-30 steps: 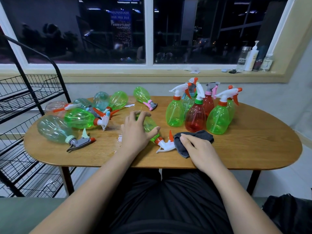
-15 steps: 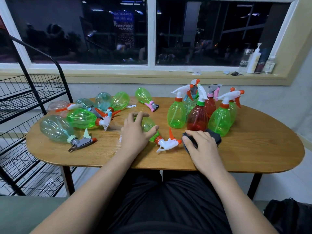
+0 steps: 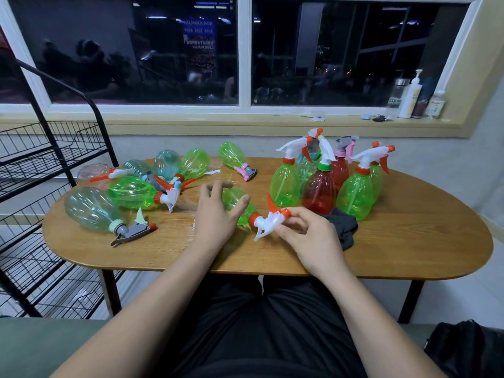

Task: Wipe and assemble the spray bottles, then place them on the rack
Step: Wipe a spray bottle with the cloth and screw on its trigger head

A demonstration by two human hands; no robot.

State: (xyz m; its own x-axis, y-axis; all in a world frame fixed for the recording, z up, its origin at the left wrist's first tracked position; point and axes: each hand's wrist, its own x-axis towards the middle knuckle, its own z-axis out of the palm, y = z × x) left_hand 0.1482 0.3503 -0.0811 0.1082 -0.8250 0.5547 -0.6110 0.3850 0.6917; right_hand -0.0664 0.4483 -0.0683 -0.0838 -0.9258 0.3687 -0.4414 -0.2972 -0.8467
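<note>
A green spray bottle [image 3: 236, 201] lies on its side in the middle of the wooden table [image 3: 409, 241]. My left hand [image 3: 215, 216] curls over its body. My right hand [image 3: 305, 238] pinches its white spray head [image 3: 268, 221] with the orange nozzle. A dark grey cloth [image 3: 342, 227] lies on the table just right of my right hand. Several bottles lie on their sides at the left, among them a clear one [image 3: 90, 208] and a green one [image 3: 133, 192]. Several assembled bottles stand upright at the right, including a red one [image 3: 319, 190].
A black wire rack [image 3: 41, 165] stands left of the table. Several bottles [image 3: 409, 96] stand on the windowsill at the far right. A black bag [image 3: 463, 347] lies low at the right. My lap is under the table's near edge.
My right hand has left the grey cloth, moved left and taken hold of the lying green bottle's spray head. My left hand stays on the bottle's body.
</note>
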